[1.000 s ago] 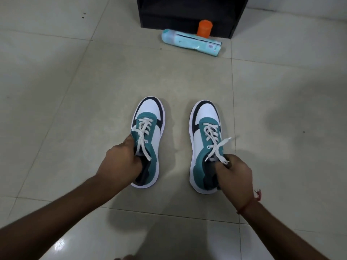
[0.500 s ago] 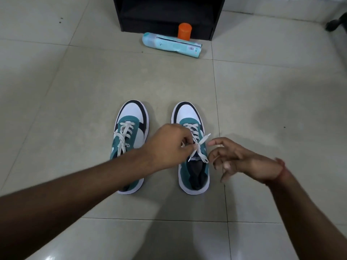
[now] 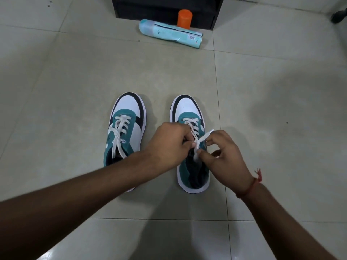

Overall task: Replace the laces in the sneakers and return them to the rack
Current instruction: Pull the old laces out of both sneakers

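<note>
Two sneakers sit side by side on the floor (image 3: 75,81) at frame centre. Both hands pinch the white lace (image 3: 197,141) of the right sneaker (image 3: 189,109): left hand (image 3: 169,145), right hand (image 3: 227,156). The left sneaker (image 3: 129,113) is laced. The rack (image 3: 150,6) stands at top centre.

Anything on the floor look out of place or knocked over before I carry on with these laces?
One thing: the pale blue packet lies on its side on the floor in front of the black rack, with the orange cylinder upright just behind it. Both sneakers sit upright and side by side; the left sneaker has its lace ends loose.
</note>
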